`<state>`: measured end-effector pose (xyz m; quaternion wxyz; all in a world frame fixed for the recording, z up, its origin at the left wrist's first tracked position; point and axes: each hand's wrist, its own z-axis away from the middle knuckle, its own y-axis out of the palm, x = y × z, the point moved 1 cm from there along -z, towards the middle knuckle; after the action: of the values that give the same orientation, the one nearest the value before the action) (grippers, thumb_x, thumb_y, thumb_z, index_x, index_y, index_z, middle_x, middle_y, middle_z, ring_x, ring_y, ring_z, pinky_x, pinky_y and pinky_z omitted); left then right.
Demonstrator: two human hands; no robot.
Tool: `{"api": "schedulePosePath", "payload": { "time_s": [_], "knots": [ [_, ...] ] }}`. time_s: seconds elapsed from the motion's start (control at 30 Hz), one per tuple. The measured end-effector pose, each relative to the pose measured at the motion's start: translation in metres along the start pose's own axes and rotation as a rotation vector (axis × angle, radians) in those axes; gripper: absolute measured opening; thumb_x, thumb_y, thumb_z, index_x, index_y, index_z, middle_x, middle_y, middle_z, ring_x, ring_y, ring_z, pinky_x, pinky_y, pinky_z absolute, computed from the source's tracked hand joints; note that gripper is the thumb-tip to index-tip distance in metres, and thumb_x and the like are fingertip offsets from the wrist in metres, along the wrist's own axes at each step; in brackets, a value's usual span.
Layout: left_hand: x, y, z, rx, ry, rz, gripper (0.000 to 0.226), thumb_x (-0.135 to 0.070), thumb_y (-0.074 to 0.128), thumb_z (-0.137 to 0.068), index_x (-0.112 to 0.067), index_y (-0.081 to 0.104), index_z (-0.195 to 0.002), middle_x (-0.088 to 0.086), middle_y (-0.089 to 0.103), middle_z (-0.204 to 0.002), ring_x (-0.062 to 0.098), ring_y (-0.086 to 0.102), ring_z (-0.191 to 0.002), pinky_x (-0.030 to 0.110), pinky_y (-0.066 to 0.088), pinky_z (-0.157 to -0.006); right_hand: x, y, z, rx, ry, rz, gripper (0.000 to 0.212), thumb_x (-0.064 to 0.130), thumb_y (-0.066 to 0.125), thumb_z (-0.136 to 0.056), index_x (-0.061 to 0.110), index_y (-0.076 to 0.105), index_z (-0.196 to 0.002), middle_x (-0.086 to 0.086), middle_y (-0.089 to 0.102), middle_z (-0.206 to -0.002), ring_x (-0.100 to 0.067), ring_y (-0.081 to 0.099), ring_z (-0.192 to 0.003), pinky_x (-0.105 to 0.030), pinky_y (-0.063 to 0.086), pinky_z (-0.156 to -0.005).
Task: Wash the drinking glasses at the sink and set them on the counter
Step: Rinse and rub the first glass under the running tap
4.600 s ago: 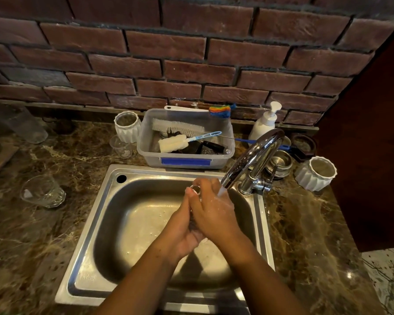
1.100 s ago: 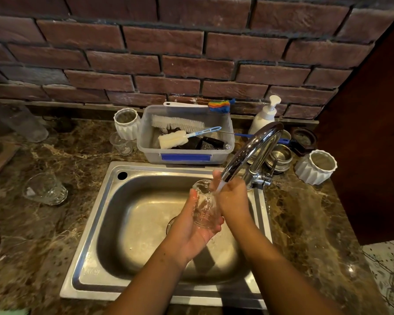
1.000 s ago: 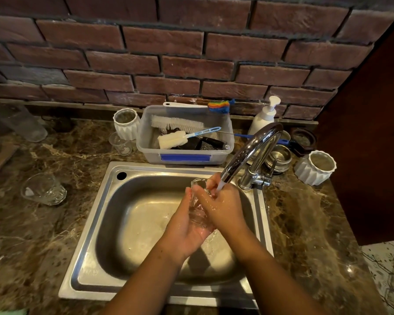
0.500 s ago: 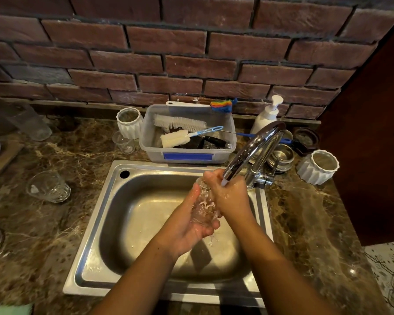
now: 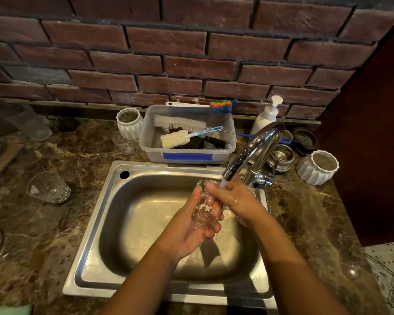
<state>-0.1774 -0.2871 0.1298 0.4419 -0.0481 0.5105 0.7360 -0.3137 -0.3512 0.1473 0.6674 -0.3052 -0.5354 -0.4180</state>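
The blue label [image 5: 187, 156] on the tub [image 5: 149, 151] is reading blank. Over the sink [image 5: 114, 178], the left hand [image 5: 187, 228] is cupping the glass [image 5: 204, 215], fingers curled round it; the right hand [image 5: 236, 201] is pinching its rim.

Shiny steel sink [image 5: 114, 223]; polished marble counter [image 5: 62, 226]; rough brick wall [image 5: 184, 37].

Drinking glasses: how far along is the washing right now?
Likely done: the faceted glass sits on the counter left of the sink, though whether it is washed I cannot tell. In hand: the left hand grips the held glass under the faucet stream while the right hand rubs its rim. Left: setting it down, and perhaps the small glass by the plastic bin.
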Motion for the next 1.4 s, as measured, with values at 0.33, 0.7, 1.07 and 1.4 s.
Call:
{"api": "schedulePosePath", "payload": {
  "time_s": [0.33,0.7,1.07,1.4],
  "knots": [
    [-0.012,-0.018,0.002,-0.258,0.505,-1.520,0.061,-0.056,0.071,-0.083,-0.048,0.033,-0.131,-0.013,0.065,-0.113,0.007,0.067,-0.092,0.030,0.059,-0.077,-0.012,-0.001,-0.006,0.002,0.300,0.078,0.033,0.039,0.065,-0.096,0.006,0.069,-0.100,-0.010,0.075,-0.086,-0.022,0.072,-0.081,-0.038,0.054,-0.077],
    [-0.004,-0.007,0.003,0.059,-0.041,-0.057,0.052,-0.059,0.050,-0.097,-0.018,0.074,-0.117,0.013,0.070,-0.097,0.025,0.062,-0.082,0.033,0.042,-0.070,0.011,0.005,0.006,-0.067,-0.056,0.053,0.039,0.024,0.057,-0.102,-0.006,0.072,-0.080,-0.019,0.069,-0.069,-0.025,0.064,-0.062,-0.035,0.052,-0.063],
    [-0.016,-0.006,-0.001,-0.143,0.201,-0.812,0.045,-0.051,0.066,-0.089,-0.030,0.053,-0.128,0.000,0.070,-0.109,0.012,0.072,-0.087,0.037,0.063,-0.072,0.000,-0.002,0.000,0.038,0.077,0.053,0.036,0.043,0.057,-0.095,0.025,0.076,-0.070,0.003,0.072,-0.069,-0.013,0.068,-0.070,-0.023,0.053,-0.071],
    [-0.022,-0.008,-0.004,-0.377,0.481,-0.877,0.018,-0.049,0.059,-0.094,-0.043,0.067,-0.108,-0.010,0.073,-0.106,0.005,0.072,-0.092,0.018,0.056,-0.066,-0.013,0.013,0.018,-0.081,-0.034,-0.113,0.029,0.019,0.051,-0.104,0.005,0.076,-0.103,-0.018,0.077,-0.099,-0.028,0.074,-0.095,-0.030,0.058,-0.085]
  ]
}}
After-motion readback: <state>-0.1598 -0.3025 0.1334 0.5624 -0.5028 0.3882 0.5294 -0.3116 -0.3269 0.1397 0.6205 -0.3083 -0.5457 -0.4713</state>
